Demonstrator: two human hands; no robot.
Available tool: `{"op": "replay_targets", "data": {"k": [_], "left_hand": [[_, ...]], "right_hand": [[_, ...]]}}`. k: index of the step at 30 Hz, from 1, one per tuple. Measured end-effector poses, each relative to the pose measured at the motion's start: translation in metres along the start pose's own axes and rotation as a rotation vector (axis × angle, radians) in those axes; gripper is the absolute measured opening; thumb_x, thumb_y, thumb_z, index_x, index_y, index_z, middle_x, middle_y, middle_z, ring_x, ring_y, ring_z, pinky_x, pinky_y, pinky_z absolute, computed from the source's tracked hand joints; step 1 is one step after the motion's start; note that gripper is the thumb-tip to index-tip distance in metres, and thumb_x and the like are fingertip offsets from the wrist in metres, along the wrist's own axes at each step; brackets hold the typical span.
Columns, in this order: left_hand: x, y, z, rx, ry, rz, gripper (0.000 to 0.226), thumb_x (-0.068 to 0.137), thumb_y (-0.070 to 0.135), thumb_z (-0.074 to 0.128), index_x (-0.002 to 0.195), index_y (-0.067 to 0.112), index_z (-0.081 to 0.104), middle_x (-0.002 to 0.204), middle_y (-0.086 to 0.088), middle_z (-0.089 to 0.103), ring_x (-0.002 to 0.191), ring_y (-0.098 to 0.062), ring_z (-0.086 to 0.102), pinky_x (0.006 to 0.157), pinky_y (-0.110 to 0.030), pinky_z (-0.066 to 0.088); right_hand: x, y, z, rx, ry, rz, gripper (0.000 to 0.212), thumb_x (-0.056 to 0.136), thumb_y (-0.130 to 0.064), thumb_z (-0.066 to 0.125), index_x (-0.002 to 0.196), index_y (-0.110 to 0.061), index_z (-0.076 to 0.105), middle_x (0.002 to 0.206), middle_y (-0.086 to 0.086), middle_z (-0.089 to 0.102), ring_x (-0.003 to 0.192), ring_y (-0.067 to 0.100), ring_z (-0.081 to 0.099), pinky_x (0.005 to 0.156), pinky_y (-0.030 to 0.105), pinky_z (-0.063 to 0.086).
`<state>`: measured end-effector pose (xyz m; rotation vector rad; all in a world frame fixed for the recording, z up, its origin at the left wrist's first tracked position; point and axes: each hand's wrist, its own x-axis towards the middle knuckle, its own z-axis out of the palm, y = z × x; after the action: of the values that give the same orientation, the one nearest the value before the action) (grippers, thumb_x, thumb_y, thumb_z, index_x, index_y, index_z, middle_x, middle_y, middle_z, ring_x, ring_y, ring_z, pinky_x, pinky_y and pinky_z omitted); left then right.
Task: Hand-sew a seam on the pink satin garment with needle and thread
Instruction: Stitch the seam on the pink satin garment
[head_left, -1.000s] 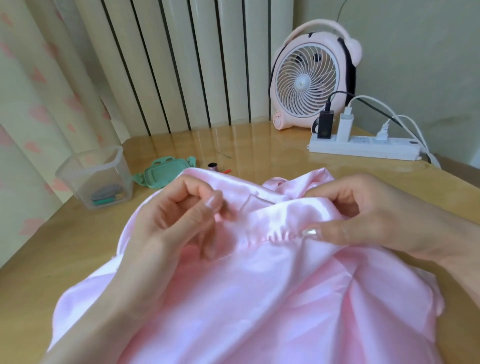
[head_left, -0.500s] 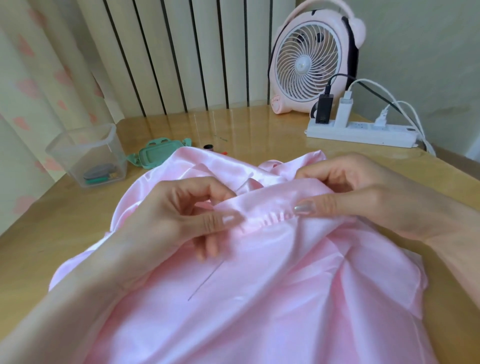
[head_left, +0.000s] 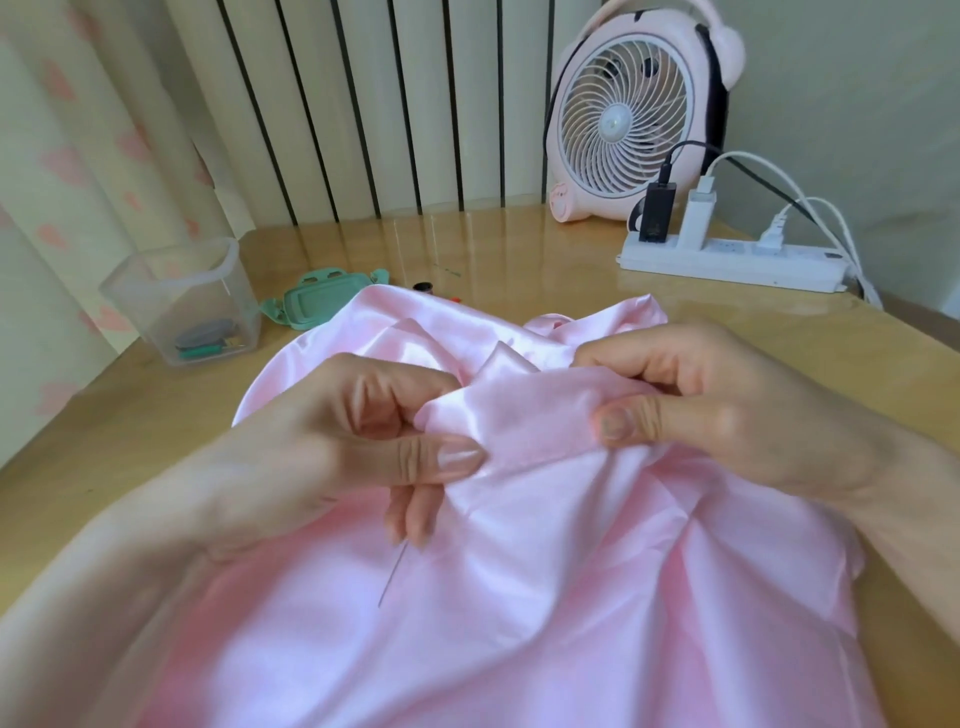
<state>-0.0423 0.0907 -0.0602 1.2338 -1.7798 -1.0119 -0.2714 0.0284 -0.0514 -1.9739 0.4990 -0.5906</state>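
The pink satin garment (head_left: 545, 597) lies bunched across the wooden table. My left hand (head_left: 332, 447) pinches a fold of its edge between thumb and forefinger. A thin needle (head_left: 392, 574) sticks out downward from under that hand's lower fingers. My right hand (head_left: 717, 410) pinches the same fold a short way to the right, thumb on top. The stretch of edge between the two hands lies smooth. No thread can be made out.
A clear plastic box (head_left: 189, 301) with sewing bits stands at the left, its green lid (head_left: 322, 299) beside it. A small dark spool (head_left: 423, 287) lies behind the cloth. At the back right are a pink fan (head_left: 634, 114) and a white power strip (head_left: 732, 260) with cables.
The gathers along the edge between my hands have been pulled flat. The needle has come into view below my left hand. My head has come closer to the work.
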Motion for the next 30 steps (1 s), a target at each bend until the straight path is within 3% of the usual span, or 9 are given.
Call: {"op": "replay_targets", "data": {"k": [2,4,7,11,15,20,23,25,30], "left_hand": [[-0.003,0.002,0.001,-0.022,0.008,-0.008,0.009,0.081,0.003,0.070,0.080,-0.004,0.065,0.057,-0.027,0.061,0.048,-0.034,0.057,0.053,-0.031,0.049],[-0.005,0.004,0.001,-0.016,0.019,-0.011,0.016,0.076,0.017,0.073,0.079,0.002,0.067,0.057,-0.031,0.058,0.048,-0.040,0.055,0.054,-0.033,0.049],[-0.003,0.006,0.001,-0.036,-0.007,-0.018,0.013,0.079,0.013,0.073,0.079,0.001,0.066,0.056,-0.024,0.061,0.047,-0.031,0.057,0.052,-0.028,0.049],[0.000,0.008,-0.002,-0.072,-0.089,-0.055,0.017,0.086,-0.008,0.057,0.082,-0.024,0.054,0.051,0.007,0.057,0.045,-0.001,0.053,0.050,-0.012,0.045],[-0.003,0.015,0.000,-0.097,-0.080,-0.029,0.033,0.079,0.011,0.059,0.079,-0.021,0.051,0.052,0.007,0.057,0.044,-0.001,0.052,0.048,-0.012,0.044],[-0.005,0.017,-0.001,-0.076,-0.077,-0.031,0.032,0.080,0.010,0.057,0.083,-0.022,0.052,0.053,0.002,0.058,0.044,-0.004,0.052,0.048,-0.013,0.044],[-0.004,0.019,-0.001,-0.057,-0.065,-0.051,0.033,0.080,0.011,0.057,0.085,-0.022,0.053,0.053,0.001,0.057,0.044,-0.004,0.051,0.048,-0.014,0.043],[-0.004,0.020,0.000,-0.044,-0.062,-0.047,0.037,0.079,0.015,0.059,0.084,-0.022,0.053,0.053,0.003,0.054,0.044,-0.001,0.048,0.047,-0.012,0.042],[-0.007,0.019,-0.001,-0.044,-0.043,-0.046,0.032,0.074,0.028,0.070,0.080,-0.002,0.061,0.053,-0.004,0.062,0.042,-0.011,0.053,0.046,-0.017,0.044]], "right_hand": [[0.001,0.001,0.002,0.024,-0.005,0.002,0.025,0.076,-0.011,0.058,0.060,-0.005,0.041,0.059,-0.008,0.036,0.054,0.003,0.034,0.050,0.012,0.030],[0.002,0.003,0.003,0.007,0.018,0.005,0.024,0.076,-0.012,0.057,0.061,-0.003,0.041,0.058,-0.008,0.036,0.054,0.004,0.034,0.050,0.012,0.029],[0.001,0.004,0.000,0.005,0.051,0.047,0.030,0.076,-0.015,0.057,0.066,0.009,0.042,0.060,-0.002,0.034,0.056,0.011,0.032,0.049,0.016,0.027],[0.000,-0.001,0.000,0.023,0.037,0.051,0.023,0.075,-0.017,0.058,0.056,-0.014,0.045,0.055,-0.014,0.034,0.050,0.003,0.031,0.048,0.011,0.028],[0.000,-0.003,0.000,-0.017,0.024,0.056,0.024,0.074,-0.020,0.059,0.055,-0.017,0.046,0.055,-0.016,0.034,0.051,0.003,0.030,0.048,0.012,0.026],[-0.001,-0.002,-0.003,-0.058,0.030,0.067,0.027,0.074,-0.022,0.061,0.058,-0.009,0.044,0.057,-0.015,0.033,0.053,0.004,0.030,0.048,0.013,0.027],[0.000,-0.004,-0.003,-0.145,0.023,0.059,0.032,0.071,-0.033,0.067,0.056,-0.016,0.044,0.056,-0.016,0.034,0.053,0.002,0.030,0.050,0.012,0.028],[0.000,-0.005,-0.002,-0.112,0.023,0.062,0.031,0.072,-0.028,0.067,0.055,-0.016,0.043,0.057,-0.015,0.033,0.053,0.002,0.030,0.049,0.011,0.026],[-0.002,-0.003,-0.002,-0.097,0.029,0.066,0.033,0.069,-0.031,0.069,0.062,-0.008,0.047,0.061,-0.009,0.036,0.057,0.010,0.033,0.049,0.016,0.028]]}}
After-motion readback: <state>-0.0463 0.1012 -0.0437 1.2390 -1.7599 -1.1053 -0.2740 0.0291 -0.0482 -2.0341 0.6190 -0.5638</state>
